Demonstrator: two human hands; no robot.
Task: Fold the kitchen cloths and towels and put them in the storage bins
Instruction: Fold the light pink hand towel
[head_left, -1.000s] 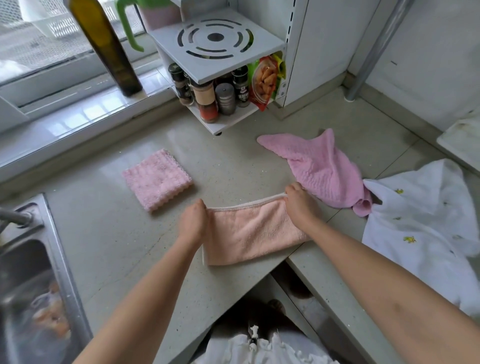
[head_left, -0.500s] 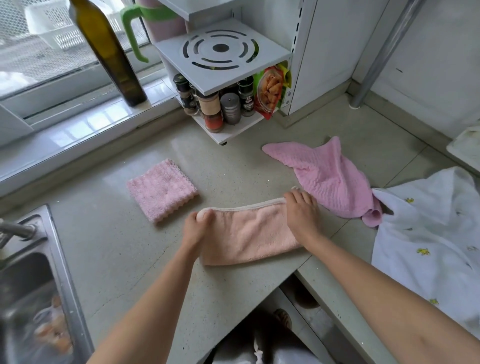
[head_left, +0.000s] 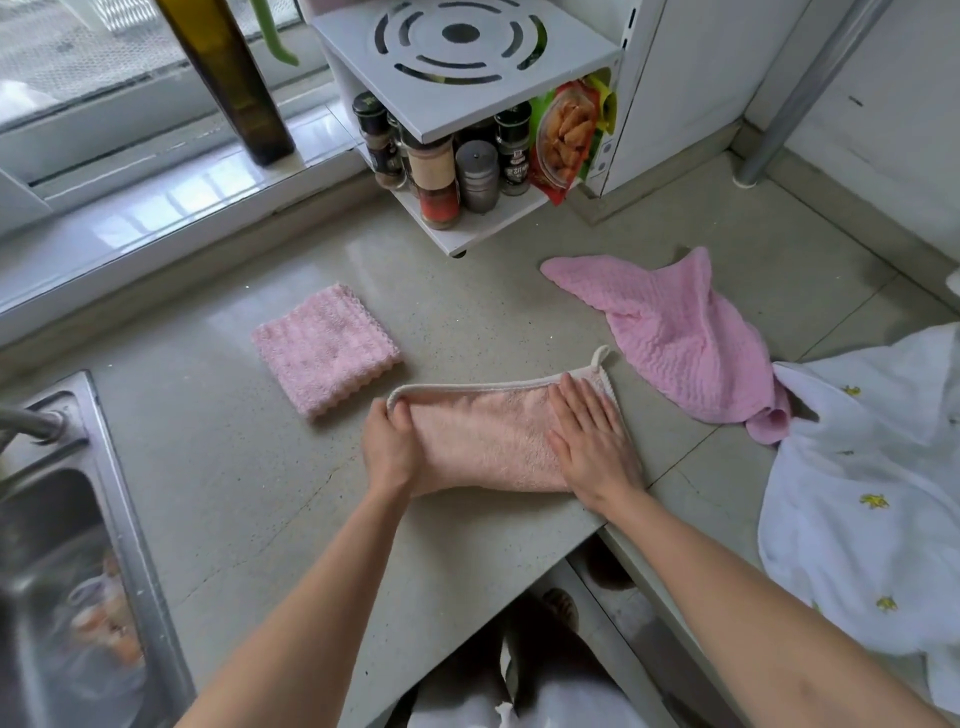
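1. Head view, work in hand: a peach towel (head_left: 488, 441) lies doubled into a long strip near the front edge of the table (head_left: 218, 467), its white-bound edge and hanging loop on the far side. The left hand (head_left: 389, 447) has its grip clenched on the strip's left end, fingers curled round the cloth. The right hand (head_left: 592, 447) has its grip released: the fingers lie straight and flat, pressing down the right end.

2. Head view, done so far: a pale pink cloth (head_left: 324, 348) sits folded into a neat square just left of and beyond the peach towel, towards the window side of the table. It looks finished as a fold, but it is not in any bin.

3. Head view, not yet folded: a pink waffle cloth (head_left: 675, 332) lies crumpled to the right of the peach towel, near but apart from it. A white cloth with small yellow motifs (head_left: 872, 483) is heaped at the table's right edge, touching the lower corner of the waffle cloth.

4. Head view, judgement: one piece is folded, one is partway and seems to need at least one more fold across its length, and two are untouched. No storage bin can be made out with certainty, so the putting-away looks wholly undone. I would put the task at less than half complete.

5. Head view, surroundings: a sink (head_left: 57, 545) at the table's left edge, a white spice rack (head_left: 467, 67) at the back.
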